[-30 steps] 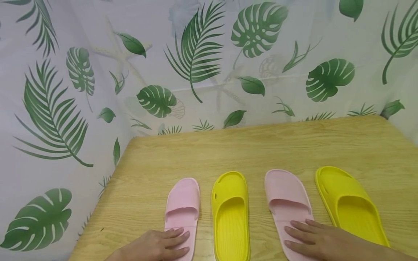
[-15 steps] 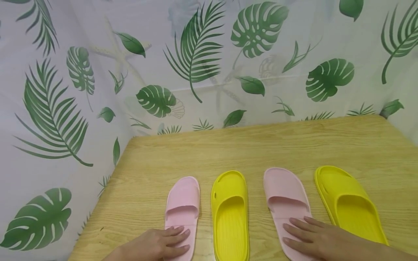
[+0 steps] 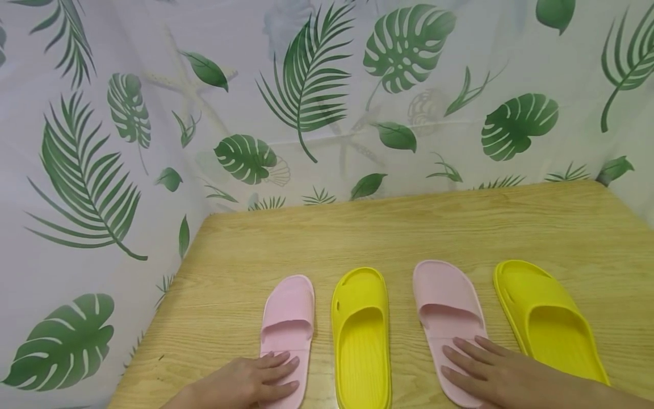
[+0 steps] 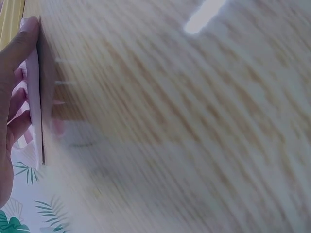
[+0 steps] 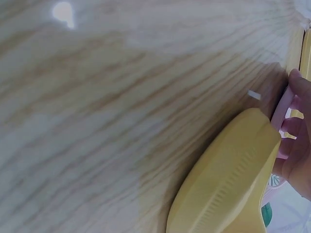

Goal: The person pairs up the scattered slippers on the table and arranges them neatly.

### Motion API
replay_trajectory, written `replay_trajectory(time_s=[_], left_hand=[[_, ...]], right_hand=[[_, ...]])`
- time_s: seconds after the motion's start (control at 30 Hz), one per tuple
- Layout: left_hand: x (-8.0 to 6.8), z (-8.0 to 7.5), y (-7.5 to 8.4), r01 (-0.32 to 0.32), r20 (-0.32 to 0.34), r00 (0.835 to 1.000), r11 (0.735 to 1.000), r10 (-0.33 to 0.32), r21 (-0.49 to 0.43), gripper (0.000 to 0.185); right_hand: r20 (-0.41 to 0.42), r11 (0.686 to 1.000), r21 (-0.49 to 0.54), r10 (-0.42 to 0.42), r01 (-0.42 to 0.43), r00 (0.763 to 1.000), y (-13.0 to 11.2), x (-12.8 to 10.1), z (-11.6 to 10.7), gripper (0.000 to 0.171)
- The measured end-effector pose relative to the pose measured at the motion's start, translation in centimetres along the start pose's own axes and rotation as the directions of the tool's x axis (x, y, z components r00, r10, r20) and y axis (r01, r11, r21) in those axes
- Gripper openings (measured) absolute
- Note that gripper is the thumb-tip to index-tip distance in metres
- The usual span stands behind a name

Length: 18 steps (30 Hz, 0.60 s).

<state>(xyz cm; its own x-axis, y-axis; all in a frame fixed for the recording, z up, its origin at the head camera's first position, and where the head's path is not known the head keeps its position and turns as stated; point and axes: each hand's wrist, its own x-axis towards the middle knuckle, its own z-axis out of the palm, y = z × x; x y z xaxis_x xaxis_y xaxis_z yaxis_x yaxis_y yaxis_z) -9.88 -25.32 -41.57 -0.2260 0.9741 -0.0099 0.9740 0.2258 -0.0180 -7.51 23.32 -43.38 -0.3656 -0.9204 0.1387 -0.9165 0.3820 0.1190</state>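
Observation:
My left hand rests on the footbed of the left pink slipper, with its fingers fairly straight across the heel half. The left wrist view shows my thumb at this slipper's edge. My right hand lies likewise on the heel half of the other pink slipper, fingers spread and fairly straight. Between the pink slippers is a yellow slipper, touched by neither hand. A second yellow slipper sits at the far right, its heel partly hidden behind my right forearm.
All the slippers lie in a row on a wood-grain table, toes pointing away from me. A white cloth with green leaf prints hangs behind the table and along its left side.
Both pink slippers have slid slightly forward under my hands, the toes now a little farther from me. The yellow slippers stay where they were.

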Motion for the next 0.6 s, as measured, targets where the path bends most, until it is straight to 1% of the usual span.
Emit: replay_trajectory(time_s=[0.17,0.37,0.57,0.6], left_hand=[[0.06,-0.05,0.05,0.020,0.027,0.999,1.000,-0.019,-0.010,0.051],[0.10,0.02,-0.14,0.013,0.020,1.000,1.000,-0.012,-0.018,0.050],[0.11,0.17,-0.33,0.011,0.018,1.000,1.000,-0.011,-0.011,0.051],[0.14,0.16,-0.34,0.015,0.019,1.000,1.000,-0.014,-0.013,0.051]], right_hand=[[0.029,0.999,0.034,0.010,-0.011,1.000,0.13,-0.01,-0.04,0.072],[0.021,1.000,0.026,0.007,-0.007,1.000,0.26,0.14,0.11,0.070],[0.109,0.995,0.088,0.039,-0.049,0.993,0.24,0.26,0.07,0.070],[0.111,0.995,0.090,0.039,-0.049,0.993,0.23,0.27,0.06,0.071]])
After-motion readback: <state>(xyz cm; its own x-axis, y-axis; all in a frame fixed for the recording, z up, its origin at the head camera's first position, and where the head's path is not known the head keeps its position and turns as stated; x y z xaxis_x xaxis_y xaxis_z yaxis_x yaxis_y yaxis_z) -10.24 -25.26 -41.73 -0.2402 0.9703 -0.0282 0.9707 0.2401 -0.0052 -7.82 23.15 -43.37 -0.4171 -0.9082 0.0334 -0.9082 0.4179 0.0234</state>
